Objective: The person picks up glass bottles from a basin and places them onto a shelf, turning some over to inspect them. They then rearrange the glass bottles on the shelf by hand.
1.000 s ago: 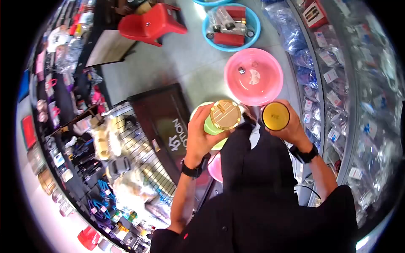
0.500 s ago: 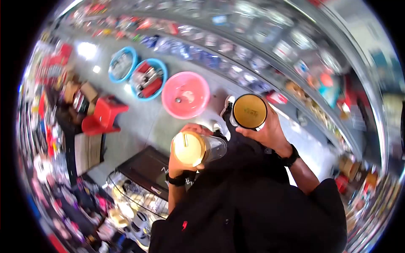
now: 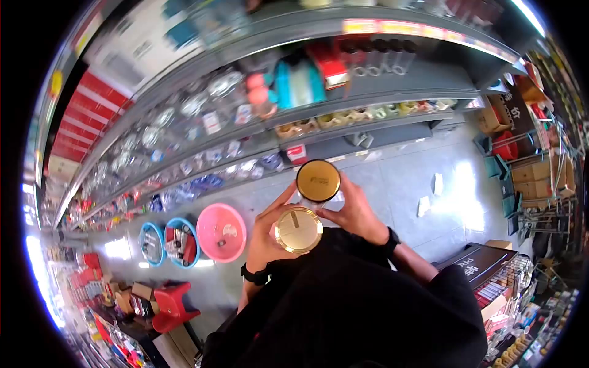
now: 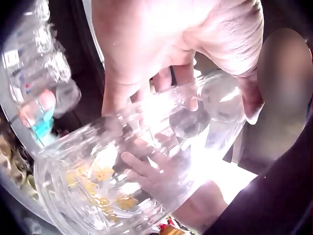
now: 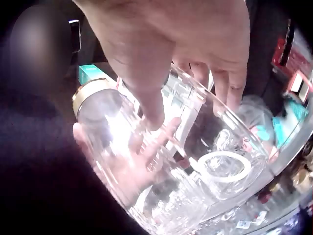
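Observation:
In the head view my left hand [image 3: 262,238] grips a clear jar with a ridged gold lid [image 3: 299,230]. My right hand [image 3: 359,214] holds a second clear jar, whose dark-rimmed gold lid [image 3: 318,180] faces up. The two lids are close together, the right one farther from my body. In the left wrist view, the fingers of the left hand [image 4: 176,44] wrap a clear jar body [image 4: 146,142]; yellow lettering shows near its lower end. The right wrist view shows the right hand [image 5: 190,49] around its jar, beside the gold-lidded jar [image 5: 120,142].
Shelves [image 3: 392,83] with packaged glassware stand ahead. A pink basin [image 3: 208,214], two blue basins [image 3: 178,222] and a red chair [image 3: 167,303] are on the left. Tiled floor [image 3: 392,178] lies ahead right, with a dark box [image 3: 472,264] and boxed goods beyond it.
The view has swung to the right, toward the shelves; the basins and chair now lie left. Both hands keep their jars and have come from apart to close together.

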The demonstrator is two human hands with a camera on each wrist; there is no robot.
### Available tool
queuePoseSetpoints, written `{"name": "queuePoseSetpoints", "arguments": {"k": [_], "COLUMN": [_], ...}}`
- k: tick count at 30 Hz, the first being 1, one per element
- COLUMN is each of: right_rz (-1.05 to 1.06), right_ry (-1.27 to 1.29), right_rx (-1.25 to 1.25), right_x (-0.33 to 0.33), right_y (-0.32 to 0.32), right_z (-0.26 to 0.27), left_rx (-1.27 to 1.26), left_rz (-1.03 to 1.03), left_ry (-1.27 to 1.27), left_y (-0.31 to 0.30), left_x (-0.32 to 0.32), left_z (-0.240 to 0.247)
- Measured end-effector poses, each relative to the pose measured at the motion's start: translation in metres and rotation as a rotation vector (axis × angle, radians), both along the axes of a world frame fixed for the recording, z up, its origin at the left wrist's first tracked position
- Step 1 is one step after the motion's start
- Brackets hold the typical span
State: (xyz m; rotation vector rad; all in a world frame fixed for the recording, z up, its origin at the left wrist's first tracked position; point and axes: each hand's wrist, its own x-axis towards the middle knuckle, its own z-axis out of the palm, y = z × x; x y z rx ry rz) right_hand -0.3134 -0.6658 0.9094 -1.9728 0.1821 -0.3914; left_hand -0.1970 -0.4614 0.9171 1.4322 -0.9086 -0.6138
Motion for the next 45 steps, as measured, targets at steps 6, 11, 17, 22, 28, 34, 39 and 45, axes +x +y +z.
{"name": "queuePoseSetpoints", "arguments": {"k": [6, 11, 17, 22, 28, 34, 39, 45], "right_rz": [-0.14, -0.202, -0.249, -0.356, -0.427, -0.296, -0.328, 0.021], "right_ry": [-0.068, 0.038, -0.085, -0.118, 0.031, 0.061, -0.076, -0.091], "right_rx": [-0.022, 0.166, 0.252, 0.243, 0.017, 0.174, 0.513, 0.384], "right_x": [-0.097, -0.184, -0.224, -0.215, -0.163, -0.103, -0.04, 0.035], "right_y": [-0.126, -0.217, -0.285, -0.347, -0.443, -0.535, -0.622, -0.707], "right_z": [0.018, 0.025, 0.033, 0.022, 0.016, -0.04, -0.094, -0.109], "left_rx": [0.148, 0.323, 0.186, 0.075, -0.163, -0.103, -0.056, 0.017], "left_rz": [0.017, -0.316, -0.688, -0.862, -0.639, -0.263, 0.197, 0.537], "left_ry": [0.248, 0.338, 0.335, 0.242, 0.039, 0.159, 0.109, -0.063], "left_y": [-0.128, -0.234, -0.351, -0.45, -0.518, -0.554, -0.591, -0.617], "left_x": [-0.055, -0.073, -0.076, -0.076, -0.061, -0.054, -0.057, -0.07], "left_z": [-0.01, 0.028, 0.023, 0.011, -0.002, -0.037, -0.06, -0.075]}}
